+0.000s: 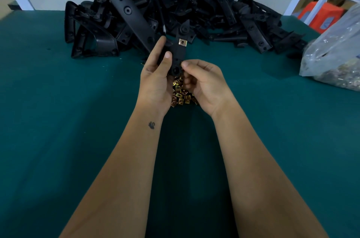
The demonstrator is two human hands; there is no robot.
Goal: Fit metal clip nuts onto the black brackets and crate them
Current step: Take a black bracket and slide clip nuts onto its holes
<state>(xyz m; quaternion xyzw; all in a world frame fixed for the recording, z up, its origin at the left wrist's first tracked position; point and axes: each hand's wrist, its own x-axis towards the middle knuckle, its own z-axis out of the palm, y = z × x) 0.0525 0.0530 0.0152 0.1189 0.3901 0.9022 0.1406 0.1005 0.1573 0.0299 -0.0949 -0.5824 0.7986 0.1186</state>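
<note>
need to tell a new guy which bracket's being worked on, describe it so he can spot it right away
On the green table, in front of the big heap of black brackets, two hands meet above a small pile of gold clip nuts. The bracket is the one the left hand grips. Unlike the heaped ones, it is lifted and has a clip nut on its far end.

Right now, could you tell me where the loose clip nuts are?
The clip nuts lie heaped mid-table on the green mat, under both hands, nearer than the bracket pile.
</note>
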